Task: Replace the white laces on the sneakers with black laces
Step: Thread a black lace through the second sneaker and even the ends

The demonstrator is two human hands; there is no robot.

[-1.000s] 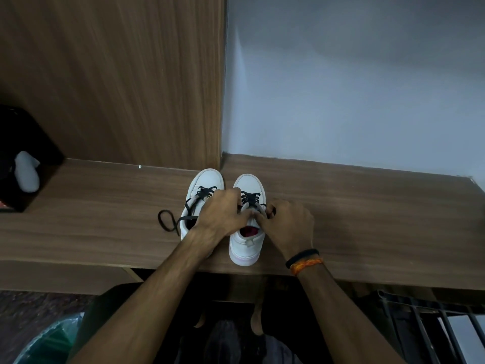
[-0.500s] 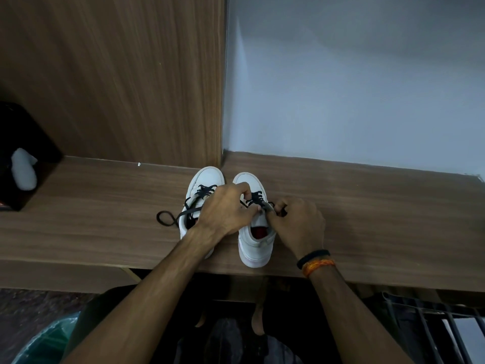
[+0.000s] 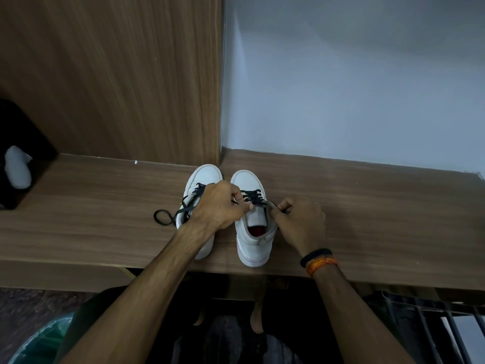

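Two white sneakers stand side by side on the wooden shelf [image 3: 367,214], toes to the wall. The left sneaker [image 3: 203,177] carries a black lace whose loose loop [image 3: 162,218] trails off to its left. The right sneaker [image 3: 253,240] has a black lace [image 3: 252,195] crossed over its front eyelets, and its red insole shows. My left hand [image 3: 217,206] reaches across the left sneaker and pinches one end of the right sneaker's lace. My right hand [image 3: 299,219], with wristbands, pinches the other end at the right side of the tongue.
A wood panel [image 3: 118,74] and a grey wall [image 3: 354,74] rise right behind the sneakers. At the far left sits a black container [image 3: 18,127] with a white object [image 3: 17,166] on it. Below the shelf edge are a green bin [image 3: 39,340] and a metal rack [image 3: 433,324].
Both hands have shifted slightly up and apart, drawing the lace ends tighter over the right sneaker. More of the tongue and the red insole now shows.
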